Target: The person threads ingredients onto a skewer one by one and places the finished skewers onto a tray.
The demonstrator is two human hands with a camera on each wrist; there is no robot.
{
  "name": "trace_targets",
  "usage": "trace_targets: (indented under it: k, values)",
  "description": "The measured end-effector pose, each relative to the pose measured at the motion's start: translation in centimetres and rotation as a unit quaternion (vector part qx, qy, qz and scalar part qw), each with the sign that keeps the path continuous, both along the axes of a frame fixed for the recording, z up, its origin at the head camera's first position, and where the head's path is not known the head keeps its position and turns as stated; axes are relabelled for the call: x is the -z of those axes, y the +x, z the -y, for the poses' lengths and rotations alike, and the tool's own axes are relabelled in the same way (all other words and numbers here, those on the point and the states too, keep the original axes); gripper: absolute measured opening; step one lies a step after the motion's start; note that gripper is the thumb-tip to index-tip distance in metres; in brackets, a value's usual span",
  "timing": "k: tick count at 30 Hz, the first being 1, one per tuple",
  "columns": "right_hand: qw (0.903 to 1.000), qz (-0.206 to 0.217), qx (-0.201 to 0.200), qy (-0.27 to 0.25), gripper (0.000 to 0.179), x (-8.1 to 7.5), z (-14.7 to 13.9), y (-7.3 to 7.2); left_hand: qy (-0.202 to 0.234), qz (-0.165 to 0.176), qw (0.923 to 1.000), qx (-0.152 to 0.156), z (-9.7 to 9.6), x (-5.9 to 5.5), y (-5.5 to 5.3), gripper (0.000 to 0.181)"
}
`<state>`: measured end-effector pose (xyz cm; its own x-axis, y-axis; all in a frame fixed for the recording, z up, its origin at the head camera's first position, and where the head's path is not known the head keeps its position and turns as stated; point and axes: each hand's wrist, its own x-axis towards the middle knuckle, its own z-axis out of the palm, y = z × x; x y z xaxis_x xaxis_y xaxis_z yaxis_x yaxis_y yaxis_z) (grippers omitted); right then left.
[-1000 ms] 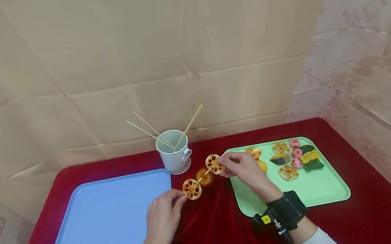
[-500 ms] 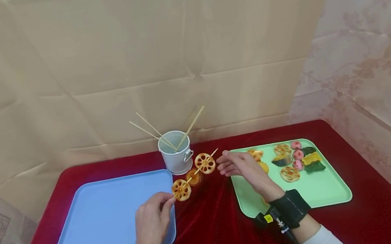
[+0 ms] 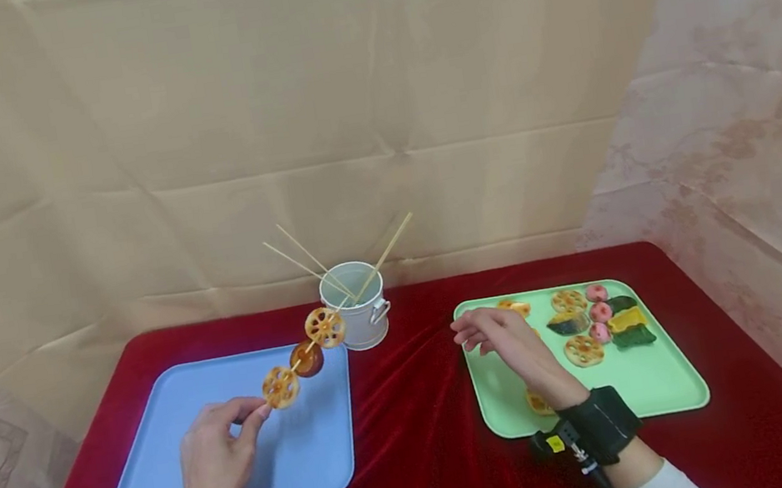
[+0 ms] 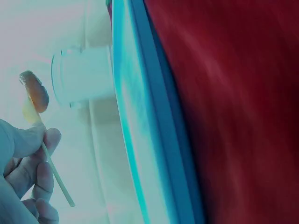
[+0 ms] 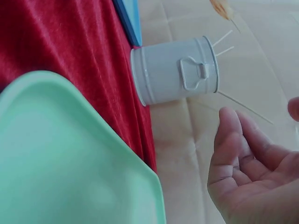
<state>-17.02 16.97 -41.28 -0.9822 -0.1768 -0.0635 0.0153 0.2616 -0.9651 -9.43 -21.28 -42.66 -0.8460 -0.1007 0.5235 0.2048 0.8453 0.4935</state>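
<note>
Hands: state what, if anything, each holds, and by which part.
The left hand pinches the loaded skewer by its bare stick, next to the nearest lotus slice. The right hand holds nothing.

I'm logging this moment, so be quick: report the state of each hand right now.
Left hand: closed, pinching a loaded skewer by one end.
Right hand: open, fingers relaxed, holding nothing.

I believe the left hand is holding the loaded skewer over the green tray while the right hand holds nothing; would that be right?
Not quite: the left hand is holding the loaded skewer over the blue tray, not the green tray, as the head view shows; the right hand indeed holds nothing.
</note>
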Motion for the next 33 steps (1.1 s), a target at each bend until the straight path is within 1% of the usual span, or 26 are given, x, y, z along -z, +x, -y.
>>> trace_targets:
  k: [3, 6, 8, 11, 15, 17, 20, 23, 27, 33]
  values:
    - [0.9985, -0.030, -0.007, 0.046, 0.041, -0.2, -0.3, 0.3, -0.011, 0.027, 0.9992, -0.027, 1.5, -0.3, 0.2, 0.008]
    - [0.9963, -0.048, -0.021, 0.068, 0.038, -0.3, -0.2, 0.5, -0.022, 0.050, 0.9970, -0.055, 3.1, -0.4, 0.6, 0.010]
    - [0.9954, -0.050, -0.026, 0.077, 0.037, -0.3, -0.1, 0.6, -0.026, 0.069, 0.9945, -0.075, 4.2, -0.5, 0.9, 0.011]
    - [0.9950, -0.043, -0.032, 0.084, 0.037, -0.2, 0.2, 0.7, -0.030, 0.111, 0.9878, -0.105, 5.7, -0.5, 1.2, 0.014]
    - [0.9950, -0.034, -0.037, 0.086, 0.036, 0.0, 0.3, 0.8, -0.028, 0.181, 0.9732, -0.140, 7.7, -0.3, 1.4, 0.021]
    - [0.9953, -0.029, -0.038, 0.085, 0.035, 0.1, 0.3, 0.9, -0.028, 0.206, 0.9666, -0.150, 8.6, -0.2, 1.4, 0.024]
    - [0.9957, -0.025, -0.036, 0.082, 0.034, 0.1, 0.4, 0.9, -0.026, 0.234, 0.9590, -0.158, 9.9, -0.1, 1.5, 0.025]
    - [0.9963, -0.021, -0.038, 0.075, 0.033, 0.1, 0.6, 0.9, -0.028, 0.246, 0.9555, -0.161, 10.8, 0.0, 1.5, 0.025]
    - [0.9968, -0.014, -0.045, 0.065, 0.035, 0.1, 0.8, 0.9, -0.026, 0.263, 0.9499, -0.167, 11.4, 0.3, 1.2, 0.025]
    - [0.9974, -0.008, -0.046, 0.055, 0.035, 0.0, 1.1, 1.0, -0.029, 0.297, 0.9374, -0.179, 12.1, 0.9, 0.9, 0.029]
